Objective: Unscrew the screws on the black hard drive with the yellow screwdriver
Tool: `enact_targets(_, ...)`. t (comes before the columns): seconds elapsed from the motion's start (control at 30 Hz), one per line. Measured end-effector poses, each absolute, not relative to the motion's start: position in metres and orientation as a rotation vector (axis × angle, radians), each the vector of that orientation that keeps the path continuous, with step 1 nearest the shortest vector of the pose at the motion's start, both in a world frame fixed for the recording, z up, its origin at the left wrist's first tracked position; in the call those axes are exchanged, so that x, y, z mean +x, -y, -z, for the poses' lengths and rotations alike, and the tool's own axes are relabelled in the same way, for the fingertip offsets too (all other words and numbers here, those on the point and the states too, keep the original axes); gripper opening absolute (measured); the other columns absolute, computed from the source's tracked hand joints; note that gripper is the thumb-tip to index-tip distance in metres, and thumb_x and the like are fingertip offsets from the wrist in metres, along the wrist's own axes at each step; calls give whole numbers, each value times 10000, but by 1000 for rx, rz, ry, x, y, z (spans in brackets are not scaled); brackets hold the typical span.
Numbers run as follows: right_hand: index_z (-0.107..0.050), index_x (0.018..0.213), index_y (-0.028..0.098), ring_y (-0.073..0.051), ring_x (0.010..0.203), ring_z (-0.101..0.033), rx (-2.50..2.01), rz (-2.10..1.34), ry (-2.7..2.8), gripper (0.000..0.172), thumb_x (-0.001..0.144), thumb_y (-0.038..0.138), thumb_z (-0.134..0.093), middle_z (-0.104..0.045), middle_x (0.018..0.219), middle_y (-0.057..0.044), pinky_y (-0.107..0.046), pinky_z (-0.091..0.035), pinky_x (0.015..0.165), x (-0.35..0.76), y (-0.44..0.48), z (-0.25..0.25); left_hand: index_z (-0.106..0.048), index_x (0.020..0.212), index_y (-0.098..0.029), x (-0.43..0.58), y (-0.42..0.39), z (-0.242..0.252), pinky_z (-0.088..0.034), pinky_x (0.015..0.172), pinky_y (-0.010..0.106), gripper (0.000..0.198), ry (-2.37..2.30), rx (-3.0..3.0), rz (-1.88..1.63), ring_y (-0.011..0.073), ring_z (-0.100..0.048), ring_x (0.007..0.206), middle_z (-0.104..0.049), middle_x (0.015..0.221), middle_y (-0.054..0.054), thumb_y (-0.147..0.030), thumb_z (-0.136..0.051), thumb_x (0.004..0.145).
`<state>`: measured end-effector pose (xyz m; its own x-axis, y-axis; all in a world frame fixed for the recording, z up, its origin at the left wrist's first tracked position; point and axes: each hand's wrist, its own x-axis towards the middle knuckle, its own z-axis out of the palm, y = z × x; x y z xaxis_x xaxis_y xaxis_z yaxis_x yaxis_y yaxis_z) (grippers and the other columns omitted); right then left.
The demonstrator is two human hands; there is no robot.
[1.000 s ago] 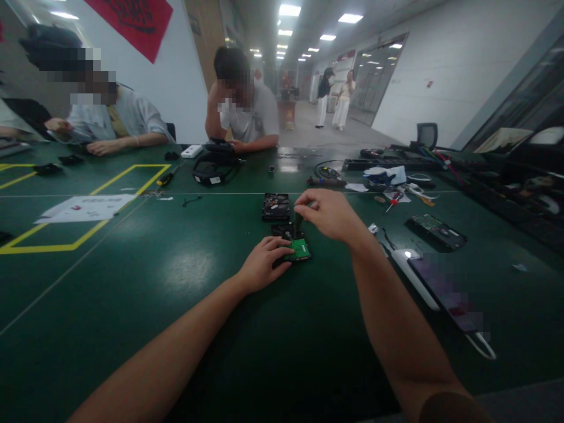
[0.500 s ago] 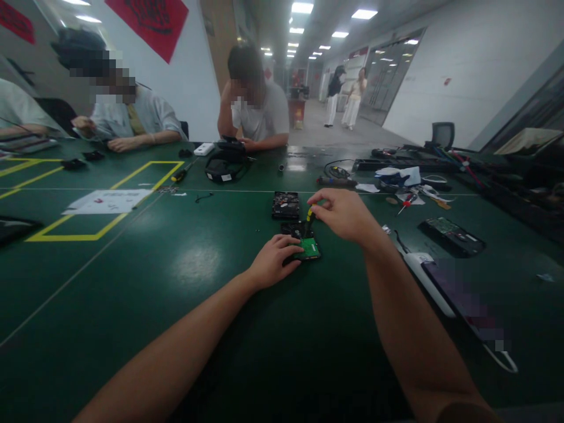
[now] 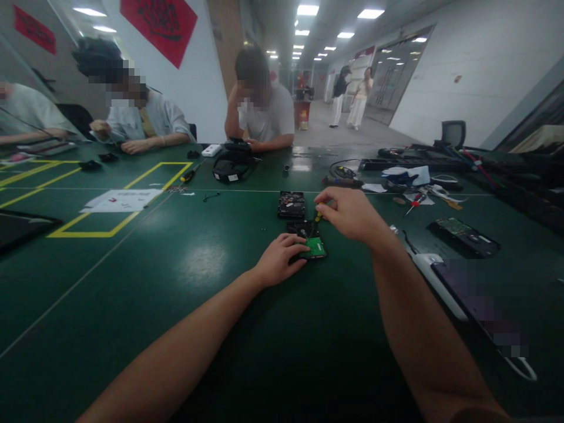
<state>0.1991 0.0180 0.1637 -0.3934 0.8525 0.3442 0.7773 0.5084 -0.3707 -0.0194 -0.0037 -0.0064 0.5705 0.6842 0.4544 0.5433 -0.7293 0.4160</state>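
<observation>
A hard drive with a green circuit board lies flat on the table in front of me. My left hand grips its left side, fingers over the top and thumb along the near edge. Above the drive's far right part, my right hand pinches the handle of a yellow-and-black screwdriver. The tool points down at the drive; its tip is too small to make out. Just beyond lies a second hard drive, dark side up, touched by neither hand.
On the right lie another drive, a phone-like slab and a red screwdriver. Cables and parts crowd the far right. To the left are a paper sheet and a yellow-handled screwdriver. People sit across the table.
My view has turned slightly left, so the scene sits farther right. My right fingers cover more of the screwdriver's handle. The left hand stays on the drive.
</observation>
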Motion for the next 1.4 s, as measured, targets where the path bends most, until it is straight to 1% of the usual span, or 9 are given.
enact_targets(0.23,-792,952,195,-231,861,-727,-1352,-227,2233,122,915,265,-698,-806,905,-65,-336,-510,807,200,-16,-165,-705,1327,-286,-20,2,8,-497,1133,587,356,-1025,2582,-891,336,-537,1346,-658,1401,88,-321,-719,973)
enact_targets(0.37,-806,1019,197,-217,839,-724,-1294,-293,2282,177,910,208,-667,-810,945,-57,-323,-505,785,201,-15,-167,-708,1315,-263,-20,3,8,-498,1132,582,334,-1018,2600,-896,333,-533,1339,-660,1400,90,-324,-702,987)
enact_targets(0.47,-806,1063,196,-205,815,-703,-1281,-256,2315,203,922,235,-665,-806,1003,-66,-321,-490,769,199,-15,-166,-703,1319,-266,-20,3,7,-499,1131,585,340,-1017,2595,-896,332,-536,1339,-657,1406,89,-324,-704,985)
enact_targets(0.6,-798,968,199,-207,812,-685,-1315,-200,2299,209,976,292,-612,-793,933,-66,-326,-471,774,197,-15,-165,-702,1323,-274,-20,3,8,-498,1133,585,346,-1012,2594,-904,331,-538,1337,-659,1402,88,-323,-709,981)
enact_targets(0.8,-760,1109,170,-221,822,-699,-1349,-189,2253,230,920,245,-652,-797,971,-80,-341,-496,795,198,-16,-163,-701,1324,-277,-19,3,8,-498,1130,591,349,-1021,2588,-895,332,-537,1338,-663,1398,89,-317,-712,978)
enact_targets(0.97,-779,993,163,-243,817,-702,-1418,-154,2245,174,904,275,-679,-784,885,-90,-368,-514,818,197,-17,-165,-695,1334,-286,-20,3,9,-502,1121,597,358,-1033,2589,-889,334,-537,1337,-655,1411,86,-327,-711,979)
enact_targets(1.1,-789,1090,170,-225,840,-714,-1337,-185,2322,232,917,180,-635,-804,1009,-88,-349,-508,824,198,-15,-168,-695,1330,-267,-21,2,10,-497,1134,581,351,-1017,2599,-885,329,-532,1345,-654,1411,88,-329,-704,984)
enact_targets(1.2,-794,1133,157,-227,841,-715,-1349,-165,2340,285,917,137,-609,-809,1022,-97,-350,-501,833,198,-15,-168,-693,1335,-274,-20,1,10,-491,1139,586,360,-1023,2595,-887,329,-539,1343,-657,1407,90,-321,-710,978)
enact_targets(1.4,-811,992,200,-223,820,-705,-1333,-158,2279,194,964,288,-641,-802,903,-65,-347,-492,814,198,-17,-164,-696,1333,-287,-19,2,10,-491,1137,596,357,-1010,2582,-900,335,-538,1350,-656,1407,87,-321,-711,978)
